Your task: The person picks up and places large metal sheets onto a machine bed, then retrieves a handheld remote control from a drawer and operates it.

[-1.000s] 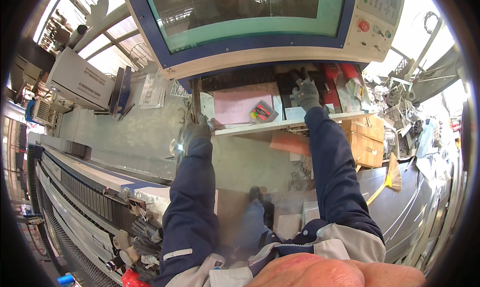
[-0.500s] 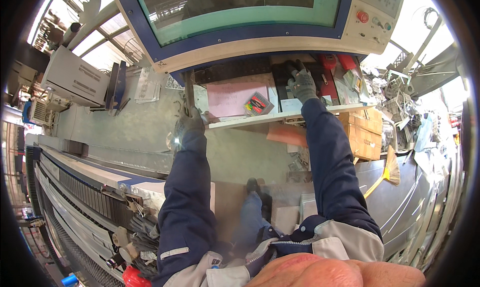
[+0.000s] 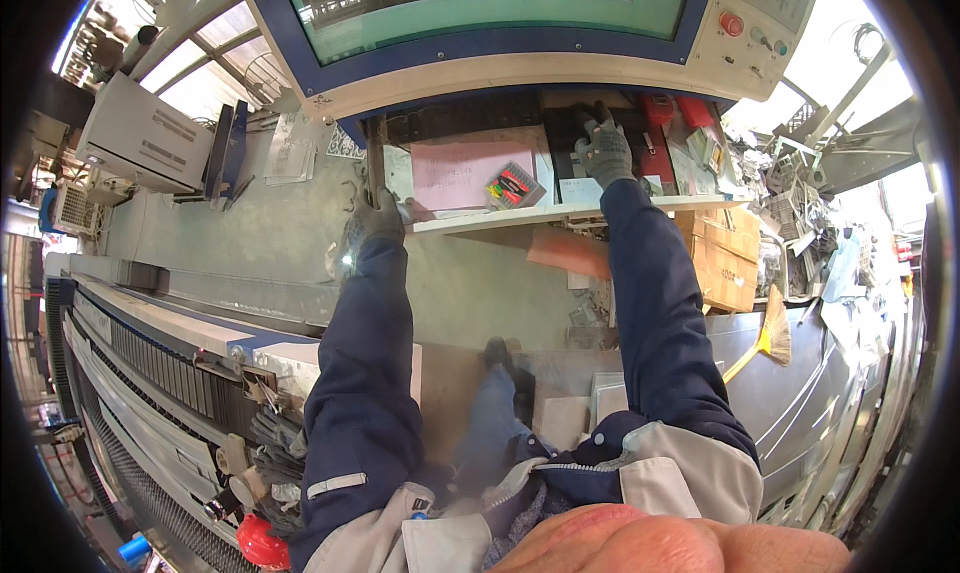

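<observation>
A pulled-out drawer (image 3: 480,220) juts from under a large blue-and-cream machine. My left hand (image 3: 377,218), in a grey glove, is closed around the drawer's left front corner. My right hand (image 3: 608,155), gloved alike, reaches inside right of the middle, fingers stretched and apart over a black flat thing (image 3: 565,138). Its fingertips are dark against that surface, and what they touch is hard to see. A pink sheet of paper (image 3: 450,173) lies in the left part, with a small clear case of coloured pieces (image 3: 515,186) at its right. Red cases (image 3: 692,111) sit at the right.
Above the drawer is the machine's window (image 3: 480,33), with a red knob (image 3: 732,23) on its panel. A cardboard box (image 3: 722,258) stands below the drawer's right end, near a yellow-handled broom (image 3: 772,338). A long machine bed (image 3: 190,343) runs along my left.
The view has shifted a little, so the drawer and machine sit slightly higher. Both hands keep nearly the same places at the drawer.
</observation>
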Demonstrator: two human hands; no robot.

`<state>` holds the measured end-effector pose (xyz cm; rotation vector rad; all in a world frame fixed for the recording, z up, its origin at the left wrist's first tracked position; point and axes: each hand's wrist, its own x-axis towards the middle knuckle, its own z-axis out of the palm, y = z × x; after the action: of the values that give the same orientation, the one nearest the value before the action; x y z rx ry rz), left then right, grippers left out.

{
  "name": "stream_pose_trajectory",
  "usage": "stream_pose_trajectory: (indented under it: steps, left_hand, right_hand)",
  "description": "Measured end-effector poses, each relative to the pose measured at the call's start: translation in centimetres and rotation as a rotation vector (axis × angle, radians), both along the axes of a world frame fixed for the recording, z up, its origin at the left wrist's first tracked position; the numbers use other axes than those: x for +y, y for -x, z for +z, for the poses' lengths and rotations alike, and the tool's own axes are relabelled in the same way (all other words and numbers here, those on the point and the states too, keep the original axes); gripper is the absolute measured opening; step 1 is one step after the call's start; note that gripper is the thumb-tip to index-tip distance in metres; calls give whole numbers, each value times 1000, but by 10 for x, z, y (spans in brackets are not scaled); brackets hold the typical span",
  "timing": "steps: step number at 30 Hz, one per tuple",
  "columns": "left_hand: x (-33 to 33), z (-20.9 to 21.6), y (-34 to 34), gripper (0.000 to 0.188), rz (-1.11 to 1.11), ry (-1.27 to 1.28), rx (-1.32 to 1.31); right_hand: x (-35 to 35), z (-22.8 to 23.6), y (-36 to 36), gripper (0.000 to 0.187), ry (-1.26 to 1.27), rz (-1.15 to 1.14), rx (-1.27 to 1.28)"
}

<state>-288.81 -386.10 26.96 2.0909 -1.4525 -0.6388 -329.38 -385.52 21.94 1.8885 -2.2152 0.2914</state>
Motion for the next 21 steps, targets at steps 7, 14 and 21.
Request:
stream_pose_trajectory:
  steps: [7, 14, 21]
  left_hand:
    - [-2, 5, 2, 59, -7, -10, 10]
    - [-4, -7, 2, 58, 14, 56, 41]
    - [-4, -2, 2, 58, 12, 19, 5]
  right_hand:
    - [-6, -3, 4, 34, 3, -36, -68]
    - [-4, 1, 2, 38, 24, -7, -67]
    - [-5, 5, 2, 60, -37, -21, -160]
